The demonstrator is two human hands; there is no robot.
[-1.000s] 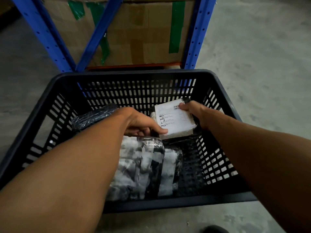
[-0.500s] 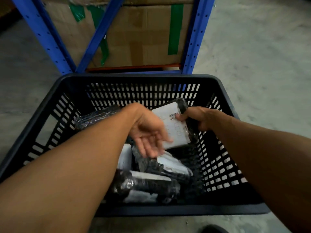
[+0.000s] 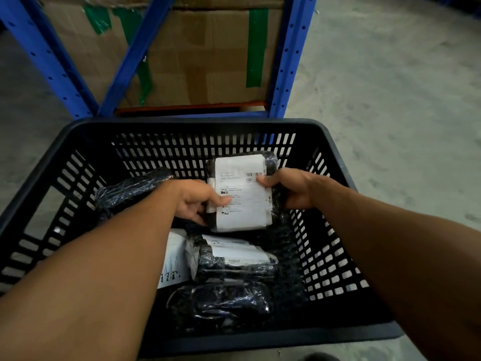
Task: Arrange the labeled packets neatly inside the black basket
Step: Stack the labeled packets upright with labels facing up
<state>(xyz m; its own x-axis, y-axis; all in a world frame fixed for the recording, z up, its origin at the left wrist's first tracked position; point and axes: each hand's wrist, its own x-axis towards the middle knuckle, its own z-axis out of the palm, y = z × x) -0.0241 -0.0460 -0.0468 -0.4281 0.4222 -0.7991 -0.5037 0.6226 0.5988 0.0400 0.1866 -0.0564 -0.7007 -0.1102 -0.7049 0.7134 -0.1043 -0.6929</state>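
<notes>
Labeled packet (image 3: 240,192) clenched at side edges by left hand (image 3: 194,200), right hand (image 3: 291,187) above basket (image 3: 197,125).

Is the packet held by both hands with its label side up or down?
Up. The white label with barcode on the held packet faces the camera, left hand and right hand gripping its sides.

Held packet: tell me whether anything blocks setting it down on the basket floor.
Partly. The held packet, gripped by left hand and right hand, is above bare mesh of the black basket. Other packets crowd the near side.
</notes>
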